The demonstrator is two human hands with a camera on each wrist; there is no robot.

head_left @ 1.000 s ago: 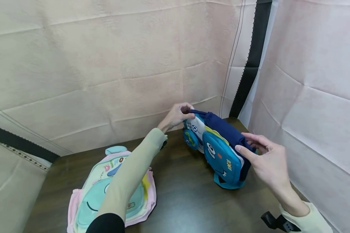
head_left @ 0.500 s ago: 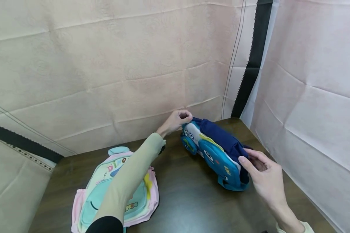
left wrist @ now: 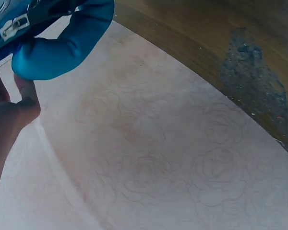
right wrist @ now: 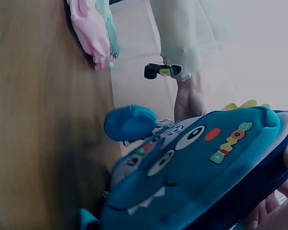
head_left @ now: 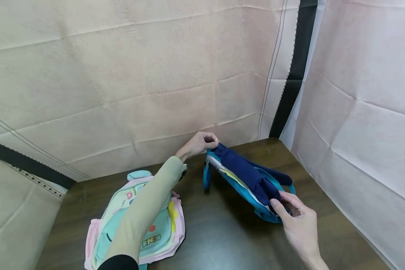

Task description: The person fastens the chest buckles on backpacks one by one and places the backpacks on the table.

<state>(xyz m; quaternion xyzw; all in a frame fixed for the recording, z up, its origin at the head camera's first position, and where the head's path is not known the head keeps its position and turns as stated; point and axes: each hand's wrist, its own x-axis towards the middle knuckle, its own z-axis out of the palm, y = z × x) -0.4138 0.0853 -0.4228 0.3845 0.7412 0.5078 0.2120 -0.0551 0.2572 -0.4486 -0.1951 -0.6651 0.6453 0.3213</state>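
A small blue dinosaur backpack (head_left: 244, 170) is held on its side above the dark table, its navy side panel facing up. My left hand (head_left: 202, 143) pinches its far upper corner. At the near right end my right hand (head_left: 296, 221) grips it between thumb and fingers. In the right wrist view the backpack's front (right wrist: 182, 167) shows eyes, white teeth and "DINOS" lettering. The left wrist view catches a padded teal loop (left wrist: 62, 52) and a zipper pull (left wrist: 13, 28) above the left hand (left wrist: 12, 103).
A pink and mint backpack (head_left: 158, 232) lies flat on the dark wooden table (head_left: 216, 232) at the left, partly hidden by the left sleeve (head_left: 145, 213). Pale cloth walls (head_left: 155, 75) enclose the table's back and right side.
Both hands have tipped the blue backpack so its printed front turns down and its navy side and straps show. The right hand has moved left and down, the left hand slightly left and down.
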